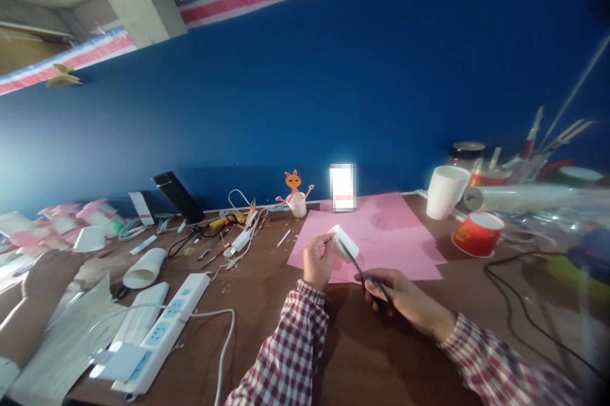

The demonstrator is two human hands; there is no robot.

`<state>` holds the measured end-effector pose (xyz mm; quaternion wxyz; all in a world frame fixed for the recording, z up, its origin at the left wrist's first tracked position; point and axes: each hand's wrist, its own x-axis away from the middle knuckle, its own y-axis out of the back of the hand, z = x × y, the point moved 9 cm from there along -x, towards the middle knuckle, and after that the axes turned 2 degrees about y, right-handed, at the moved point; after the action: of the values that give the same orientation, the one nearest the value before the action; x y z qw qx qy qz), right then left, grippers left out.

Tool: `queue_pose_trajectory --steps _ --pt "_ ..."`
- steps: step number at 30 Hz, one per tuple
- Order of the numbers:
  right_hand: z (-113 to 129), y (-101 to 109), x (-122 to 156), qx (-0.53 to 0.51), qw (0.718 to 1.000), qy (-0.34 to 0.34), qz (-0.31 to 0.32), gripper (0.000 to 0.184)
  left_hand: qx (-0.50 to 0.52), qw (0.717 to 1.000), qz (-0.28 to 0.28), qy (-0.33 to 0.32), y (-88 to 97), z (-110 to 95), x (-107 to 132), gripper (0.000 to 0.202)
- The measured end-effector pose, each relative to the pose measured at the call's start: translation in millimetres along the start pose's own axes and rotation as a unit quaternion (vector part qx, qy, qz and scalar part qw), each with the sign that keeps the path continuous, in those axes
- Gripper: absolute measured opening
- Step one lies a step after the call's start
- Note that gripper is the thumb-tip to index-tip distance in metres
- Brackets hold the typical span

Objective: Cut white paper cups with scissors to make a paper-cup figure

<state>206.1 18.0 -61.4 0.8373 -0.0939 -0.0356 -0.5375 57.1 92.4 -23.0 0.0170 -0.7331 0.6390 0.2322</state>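
Note:
My left hand (316,261) is closed around a small white paper cup (347,242), held tilted above the near edge of a pink paper sheet (395,234). My right hand (405,297) grips black scissors (366,276) by their handles. The blades point up and to the left and meet the cup's rim. Both sleeves are red and white check. The hands hover just above the brown table (381,355).
A white cup (446,192) and a red cup (477,234) stand right of the pink sheet, with jars of brushes (534,158) behind. White power strips (166,323) and cables lie at left, beside a lying cup (144,268). A black cable (519,311) crosses the right side. A small cup with an orange paper figure (296,196) stands by the blue wall.

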Motion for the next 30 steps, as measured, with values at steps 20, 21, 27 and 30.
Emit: queue_pose_trajectory --steps 20,21,27,30 --pt "0 -4 3 -0.068 0.998 -0.015 0.005 0.044 -0.001 1.000 -0.015 -0.004 1.8 -5 2 0.019" --pt "0 -4 2 -0.063 0.998 -0.016 0.002 0.044 0.003 1.000 -0.015 0.000 1.9 -4 2 0.019" --pt "0 -3 3 -0.056 0.998 -0.018 -0.004 0.044 0.013 1.000 -0.012 0.015 1.2 -4 2 0.021" --pt "0 -4 3 -0.054 0.998 -0.015 -0.006 0.043 0.026 0.999 -0.011 0.019 1.0 -3 3 0.021"
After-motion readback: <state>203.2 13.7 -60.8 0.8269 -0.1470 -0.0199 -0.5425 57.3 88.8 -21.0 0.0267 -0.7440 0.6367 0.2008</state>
